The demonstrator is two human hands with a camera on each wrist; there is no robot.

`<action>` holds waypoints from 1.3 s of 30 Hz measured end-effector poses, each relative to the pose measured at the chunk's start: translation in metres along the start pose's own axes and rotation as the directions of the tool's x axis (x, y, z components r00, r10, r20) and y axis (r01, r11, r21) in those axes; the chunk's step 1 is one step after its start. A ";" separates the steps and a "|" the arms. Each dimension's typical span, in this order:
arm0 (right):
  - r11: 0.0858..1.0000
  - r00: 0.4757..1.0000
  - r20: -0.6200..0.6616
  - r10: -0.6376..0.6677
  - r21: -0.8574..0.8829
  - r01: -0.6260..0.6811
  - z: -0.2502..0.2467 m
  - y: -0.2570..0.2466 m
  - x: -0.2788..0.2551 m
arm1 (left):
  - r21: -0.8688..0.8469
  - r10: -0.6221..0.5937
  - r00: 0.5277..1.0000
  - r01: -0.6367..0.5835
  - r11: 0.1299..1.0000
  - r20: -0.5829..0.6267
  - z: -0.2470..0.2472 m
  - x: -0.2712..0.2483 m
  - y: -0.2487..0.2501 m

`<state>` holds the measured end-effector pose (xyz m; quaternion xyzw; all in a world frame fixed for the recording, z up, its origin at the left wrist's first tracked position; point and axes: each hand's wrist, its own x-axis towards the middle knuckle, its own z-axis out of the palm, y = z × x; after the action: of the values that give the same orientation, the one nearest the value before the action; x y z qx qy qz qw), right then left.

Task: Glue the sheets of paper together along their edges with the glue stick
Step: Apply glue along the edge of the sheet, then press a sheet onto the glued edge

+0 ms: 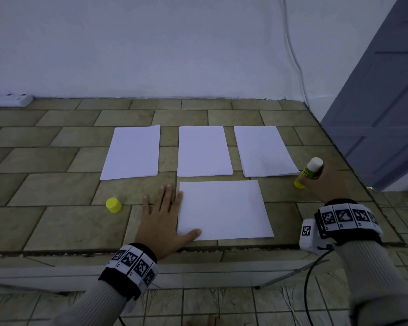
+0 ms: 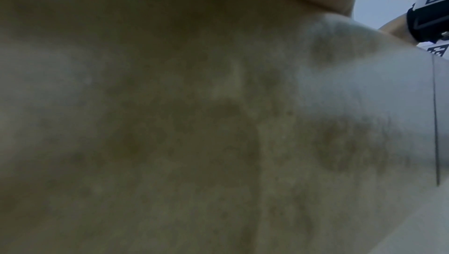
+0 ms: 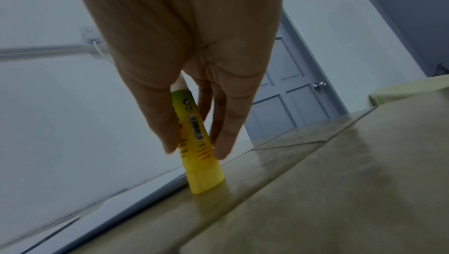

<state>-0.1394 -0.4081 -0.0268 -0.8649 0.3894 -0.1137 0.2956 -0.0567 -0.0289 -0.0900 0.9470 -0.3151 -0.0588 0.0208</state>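
Nearest the viewer, the left hand [image 1: 161, 220] lies flat with fingers spread on the tiled surface [image 1: 57, 220], its thumb and a fingertip overlapping the left edge of the single near sheet [image 1: 224, 210] and pinning it. The yellow cap [image 1: 113, 204] rests on the tiles just left of that hand. Farther right, the right hand [image 1: 320, 182] curls around the glue stick [image 1: 309, 171], which stands tilted with its yellow base on the tiles and its uncapped white glue end raised; the right-wrist view shows the fingers [image 3: 226, 129] wrapped about the barrel. The stick's base stands just beside the near corner of the right stack [image 1: 264, 150]. Beyond lie the middle stack [image 1: 202, 150] and the left stack [image 1: 132, 152], apart from one another, then the white wall [image 1: 174, 43]. Likely risks: the stick must be inverted before use, so a loose regrip could drop it; exposed glue may smear a sheet's face; a lightly pinned sheet could slide under the stroke.
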 end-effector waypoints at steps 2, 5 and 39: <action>0.990 0.994 0.094 0.065 -0.134 -0.052 -0.001 -0.001 -0.005 | 0.000 -0.001 1.000 0.001 1.000 -0.002 0.001 0.001 0.000; 0.960 0.939 0.311 0.145 -0.273 -0.058 0.006 -0.001 -0.014 | -0.013 -0.001 1.000 0.001 1.000 -0.012 0.002 0.001 -0.001; 0.932 0.964 0.212 -0.163 -0.287 0.221 0.052 -0.085 0.014 | -0.102 -0.034 0.999 0.031 0.994 -0.029 0.000 0.001 0.000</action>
<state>-0.0559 -0.3518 -0.0177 -0.9411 0.2866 0.0005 0.1793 -0.0561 -0.0296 -0.0902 0.9505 -0.2959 -0.0604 0.0727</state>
